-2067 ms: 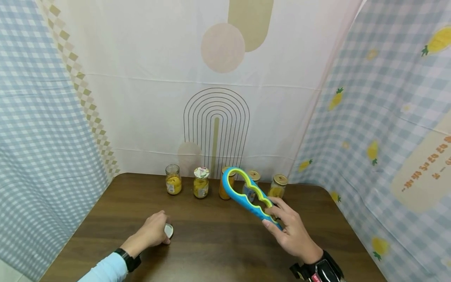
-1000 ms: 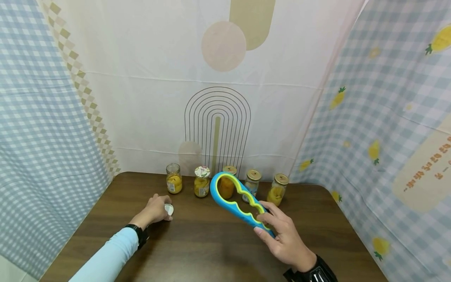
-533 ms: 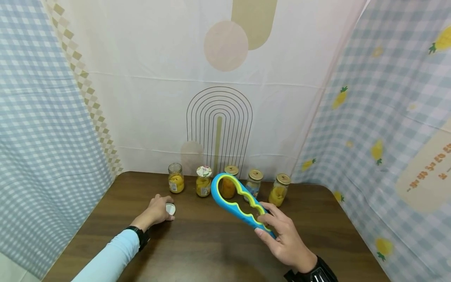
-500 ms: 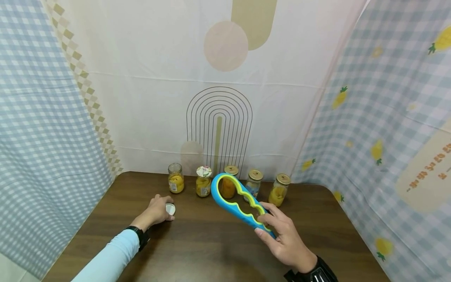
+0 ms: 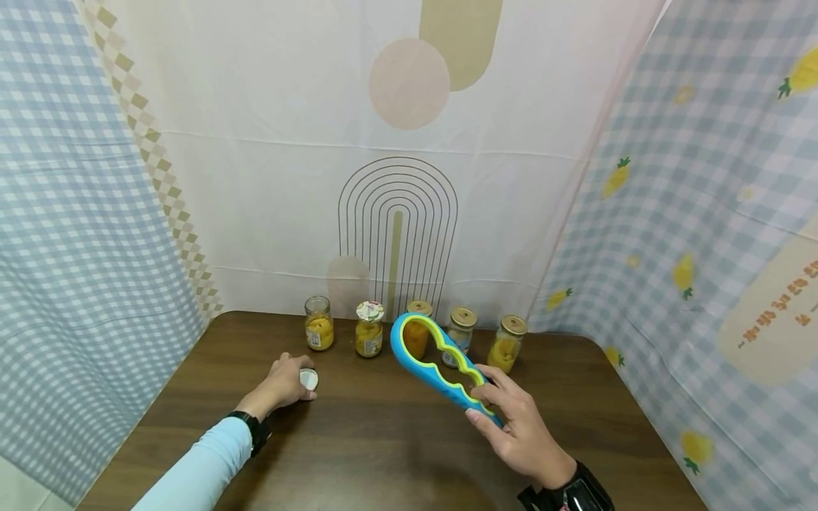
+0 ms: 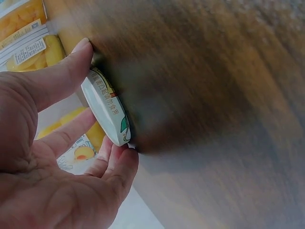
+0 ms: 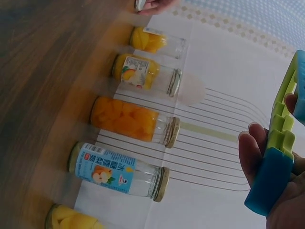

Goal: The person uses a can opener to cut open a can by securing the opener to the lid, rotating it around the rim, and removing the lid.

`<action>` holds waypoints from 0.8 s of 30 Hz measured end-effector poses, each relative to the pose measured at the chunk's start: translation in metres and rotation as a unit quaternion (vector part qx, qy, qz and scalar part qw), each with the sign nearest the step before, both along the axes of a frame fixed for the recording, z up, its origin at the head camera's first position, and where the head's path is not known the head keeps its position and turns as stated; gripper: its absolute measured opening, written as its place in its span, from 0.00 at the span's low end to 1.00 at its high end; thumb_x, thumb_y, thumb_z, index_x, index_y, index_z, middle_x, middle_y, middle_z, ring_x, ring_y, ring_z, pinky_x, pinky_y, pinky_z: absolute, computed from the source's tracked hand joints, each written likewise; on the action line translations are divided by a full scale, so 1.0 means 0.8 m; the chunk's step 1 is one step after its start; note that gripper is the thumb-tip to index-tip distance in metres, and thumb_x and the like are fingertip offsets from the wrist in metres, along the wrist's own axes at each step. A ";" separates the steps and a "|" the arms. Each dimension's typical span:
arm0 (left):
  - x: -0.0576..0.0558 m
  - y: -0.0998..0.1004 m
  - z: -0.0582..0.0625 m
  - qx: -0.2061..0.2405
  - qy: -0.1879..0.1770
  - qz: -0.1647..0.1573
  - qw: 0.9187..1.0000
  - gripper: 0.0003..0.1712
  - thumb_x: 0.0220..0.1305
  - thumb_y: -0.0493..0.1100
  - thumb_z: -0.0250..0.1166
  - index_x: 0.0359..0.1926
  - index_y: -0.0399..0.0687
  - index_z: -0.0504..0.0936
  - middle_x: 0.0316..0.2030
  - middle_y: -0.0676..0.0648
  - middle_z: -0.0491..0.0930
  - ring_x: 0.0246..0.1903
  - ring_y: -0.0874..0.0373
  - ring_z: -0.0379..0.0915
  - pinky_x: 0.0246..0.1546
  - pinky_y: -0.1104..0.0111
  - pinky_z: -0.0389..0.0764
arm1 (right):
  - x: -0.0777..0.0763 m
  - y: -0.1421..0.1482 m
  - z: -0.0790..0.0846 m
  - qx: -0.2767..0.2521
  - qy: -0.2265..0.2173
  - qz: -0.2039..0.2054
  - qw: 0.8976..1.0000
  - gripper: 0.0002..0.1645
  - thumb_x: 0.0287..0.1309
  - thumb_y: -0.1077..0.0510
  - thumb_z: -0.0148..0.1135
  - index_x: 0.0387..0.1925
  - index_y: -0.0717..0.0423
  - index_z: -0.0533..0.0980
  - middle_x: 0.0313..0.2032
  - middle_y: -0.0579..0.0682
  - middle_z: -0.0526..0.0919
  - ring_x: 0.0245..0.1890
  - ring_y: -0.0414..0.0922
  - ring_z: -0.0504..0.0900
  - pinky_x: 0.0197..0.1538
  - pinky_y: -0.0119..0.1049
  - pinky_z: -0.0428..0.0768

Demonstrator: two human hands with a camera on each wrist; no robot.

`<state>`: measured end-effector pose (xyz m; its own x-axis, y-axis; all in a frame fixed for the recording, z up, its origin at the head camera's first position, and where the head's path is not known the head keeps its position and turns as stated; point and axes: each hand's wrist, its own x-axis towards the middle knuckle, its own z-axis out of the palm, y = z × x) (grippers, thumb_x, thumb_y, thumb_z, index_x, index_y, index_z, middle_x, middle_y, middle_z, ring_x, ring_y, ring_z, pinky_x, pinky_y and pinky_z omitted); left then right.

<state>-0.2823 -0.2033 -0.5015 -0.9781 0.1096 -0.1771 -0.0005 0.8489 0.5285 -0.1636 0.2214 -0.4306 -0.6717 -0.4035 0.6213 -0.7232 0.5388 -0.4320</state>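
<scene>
My left hand (image 5: 279, 383) holds a white jar lid (image 6: 106, 110) by its rim between thumb and fingers, down at the wooden tabletop. In the left wrist view the lid's printed side leans close over the wood. My right hand (image 5: 516, 426) grips one end of a blue and green jar opener (image 5: 441, 369), a long loop with a scalloped inner edge, raised above the table. Behind my left hand stands an uncovered glass jar (image 5: 319, 325) with yellow fruit in it. Next to it is a fruit jar with a patterned lid (image 5: 369, 330).
To the right along the table's back edge stand an orange fruit jar (image 7: 125, 120), a jar with a blue label (image 7: 107, 168) and another yellow fruit jar (image 5: 505, 348), the first two with gold lids. Cloth curtains (image 5: 255, 199) hang behind and at both sides.
Over about two seconds my left hand has carried the lid farther toward the jars, then stayed there. The jar opener swung left and lower, and since then has shifted slightly right.
</scene>
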 end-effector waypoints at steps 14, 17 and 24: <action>0.001 -0.004 -0.001 0.008 0.006 0.011 1.000 0.42 0.56 0.41 0.84 0.69 0.38 0.77 0.59 0.29 0.72 0.55 0.38 0.70 0.56 0.43 0.80 | -0.009 0.005 0.001 0.008 0.004 -0.011 1.000 0.14 0.66 0.64 0.71 0.46 0.43 0.82 0.63 0.55 0.81 0.43 0.33 0.79 0.40 0.34 0.83; 0.002 -0.006 -0.001 0.011 0.010 0.007 1.000 0.45 0.54 0.43 0.85 0.71 0.38 0.75 0.58 0.30 0.72 0.55 0.38 0.70 0.56 0.42 0.80 | -0.012 0.005 0.004 0.012 0.006 -0.013 1.000 0.13 0.66 0.64 0.71 0.46 0.43 0.82 0.63 0.55 0.81 0.42 0.35 0.80 0.41 0.33 0.83; 0.014 0.004 0.004 0.001 0.057 0.019 0.998 0.57 0.53 0.50 0.86 0.77 0.36 0.67 0.68 0.24 0.66 0.64 0.29 0.67 0.66 0.35 0.73 | -0.022 0.004 0.011 0.019 0.016 -0.014 1.000 0.13 0.65 0.64 0.72 0.45 0.45 0.82 0.63 0.56 0.82 0.43 0.37 0.80 0.41 0.33 0.82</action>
